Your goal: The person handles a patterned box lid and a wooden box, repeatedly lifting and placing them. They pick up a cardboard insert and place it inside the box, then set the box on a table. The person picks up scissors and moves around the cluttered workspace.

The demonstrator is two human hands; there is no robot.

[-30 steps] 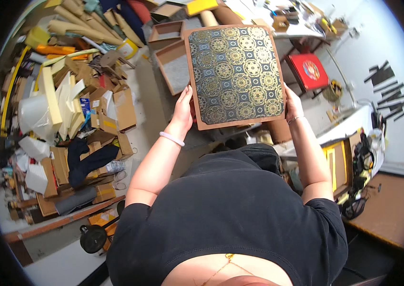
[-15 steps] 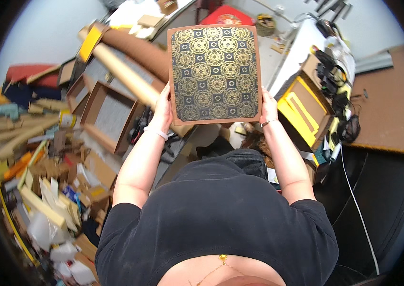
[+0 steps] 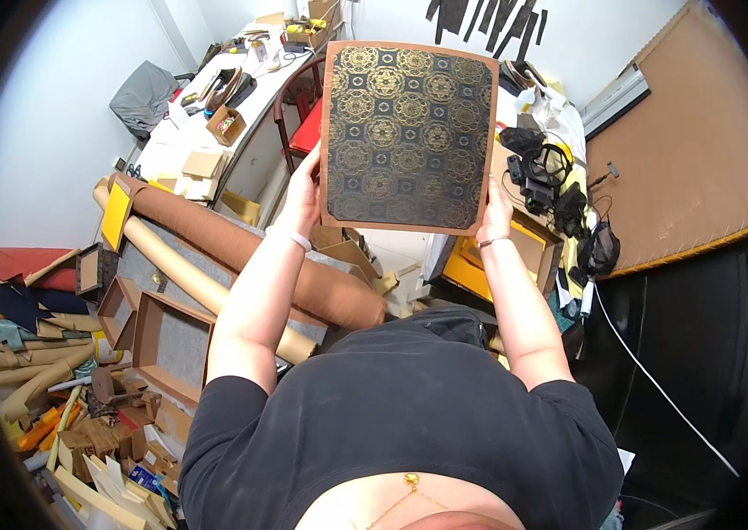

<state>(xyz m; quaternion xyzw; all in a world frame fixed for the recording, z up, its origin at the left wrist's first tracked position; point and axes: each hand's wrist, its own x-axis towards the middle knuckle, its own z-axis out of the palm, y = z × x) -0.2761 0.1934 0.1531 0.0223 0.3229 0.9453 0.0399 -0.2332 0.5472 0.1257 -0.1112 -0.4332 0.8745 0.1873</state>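
Out in front of me is a nearly square panel [image 3: 408, 137] with a brown border and a black face patterned in gold medallions. My left hand [image 3: 304, 196] grips its lower left edge, and my right hand [image 3: 495, 212] grips the lower right edge. The panel is held up above the work area, its patterned face toward me. Fingers of both hands are partly hidden behind it. Whether it is a flat board or a box lid, I cannot tell.
Brown and cream rolls [image 3: 303, 274] lie on the left beside open brown trays [image 3: 171, 340]. Scraps and cardboard [image 3: 118, 442] heap at lower left. A white table [image 3: 184, 141] and a red-seated chair [image 3: 308, 128] stand beyond. Black gear [image 3: 542, 172] lies at right, near a brown board [image 3: 692, 150].
My view has shifted, bringing the far white table and chair further into sight. The panel stays in both hands, its face now slightly tilted and the gold duller toward the bottom.
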